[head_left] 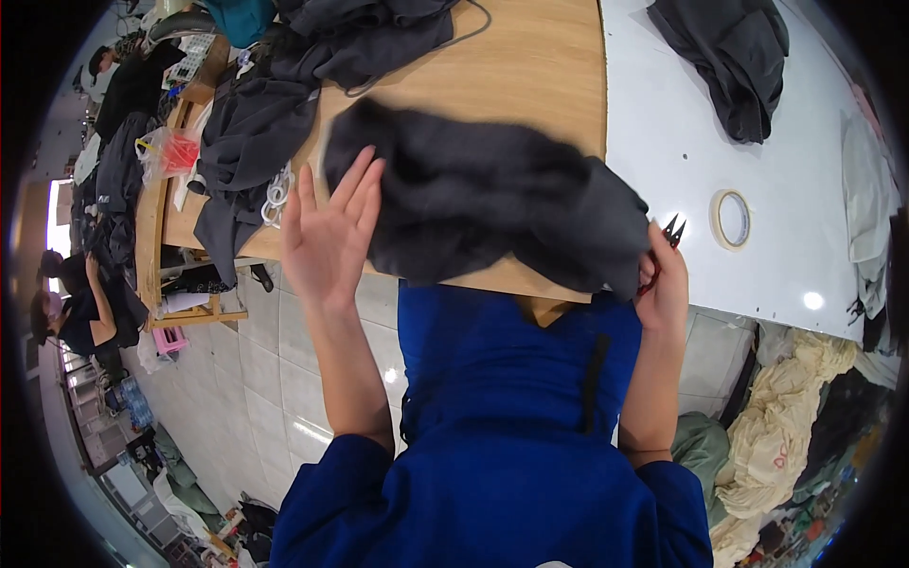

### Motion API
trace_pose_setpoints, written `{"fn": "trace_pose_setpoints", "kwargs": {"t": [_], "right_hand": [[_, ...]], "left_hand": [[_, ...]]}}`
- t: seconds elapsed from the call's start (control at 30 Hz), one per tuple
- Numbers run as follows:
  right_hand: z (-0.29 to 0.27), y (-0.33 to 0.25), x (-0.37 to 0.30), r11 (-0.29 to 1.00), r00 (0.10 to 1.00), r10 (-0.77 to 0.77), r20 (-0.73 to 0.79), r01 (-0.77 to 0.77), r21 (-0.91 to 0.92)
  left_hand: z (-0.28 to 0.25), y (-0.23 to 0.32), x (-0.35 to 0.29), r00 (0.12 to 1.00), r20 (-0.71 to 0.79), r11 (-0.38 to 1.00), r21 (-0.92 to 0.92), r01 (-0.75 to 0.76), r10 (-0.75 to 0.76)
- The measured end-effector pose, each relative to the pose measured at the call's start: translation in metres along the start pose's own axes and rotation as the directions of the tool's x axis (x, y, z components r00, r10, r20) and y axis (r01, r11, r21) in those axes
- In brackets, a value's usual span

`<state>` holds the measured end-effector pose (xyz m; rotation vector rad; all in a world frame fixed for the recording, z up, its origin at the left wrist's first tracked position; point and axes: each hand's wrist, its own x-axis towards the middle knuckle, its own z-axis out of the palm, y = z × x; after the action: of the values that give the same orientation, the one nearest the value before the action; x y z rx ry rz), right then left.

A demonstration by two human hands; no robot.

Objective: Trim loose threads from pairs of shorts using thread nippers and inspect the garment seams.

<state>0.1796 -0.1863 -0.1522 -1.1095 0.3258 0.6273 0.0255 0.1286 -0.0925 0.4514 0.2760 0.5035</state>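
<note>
A dark grey garment (483,189), blurred by motion, stretches across the near edge of the wooden table between my two hands. My left hand (331,227) is raised at the cloth's left end, palm showing and fingers spread, with nothing in it. In my right hand (669,289) is a small pair of thread snips (673,231); their dark blades point up past the fingers, and a bit of red handle shows at the palm. That hand also meets the right end of the garment; whether it pinches the cloth I cannot tell.
More dark garments (369,43) lie piled on the wooden table (540,57) at far left. On the white table (653,123) at right are a roll of tape (731,220) and another dark garment (734,66). Cream cloth bundles (781,435) sit below it. Other people work at far left.
</note>
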Motion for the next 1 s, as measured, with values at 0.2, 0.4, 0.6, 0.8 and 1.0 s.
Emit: {"fn": "trace_pose_setpoints", "kwargs": {"t": [0.2, 0.4, 0.6, 0.8, 1.0], "right_hand": [[0.005, 0.001, -0.008, 0.986, 0.99, -0.122, -0.075, 0.112, -0.125], [-0.007, 0.008, -0.015, 0.925, 0.976, -0.199, -0.086, 0.158, -0.346], [-0.003, 0.024, -0.007, 0.756, 0.96, -0.263, 0.098, 0.268, -0.597], [-0.014, 0.017, -0.007, 0.805, 0.917, -0.39, -0.084, 0.296, -0.514], [-0.063, 0.0, -0.004, 0.798, 0.806, -0.552, -0.215, 0.435, -0.417]], "left_hand": [[-0.008, -0.01, 0.009, 0.951, -0.143, 0.812, 0.564, -0.15, 0.274], [-0.055, -0.012, 0.003, 0.848, -0.215, 0.335, 0.941, 0.048, 0.484], [-0.062, -0.027, 0.008, 0.894, -0.262, 0.265, 0.949, 0.17, 0.365], [-0.067, -0.037, 0.011, 0.942, -0.125, 0.089, 0.991, 0.102, 0.313], [-0.056, -0.028, 0.004, 0.939, -0.328, 0.242, 0.924, 0.296, 0.103]]}}
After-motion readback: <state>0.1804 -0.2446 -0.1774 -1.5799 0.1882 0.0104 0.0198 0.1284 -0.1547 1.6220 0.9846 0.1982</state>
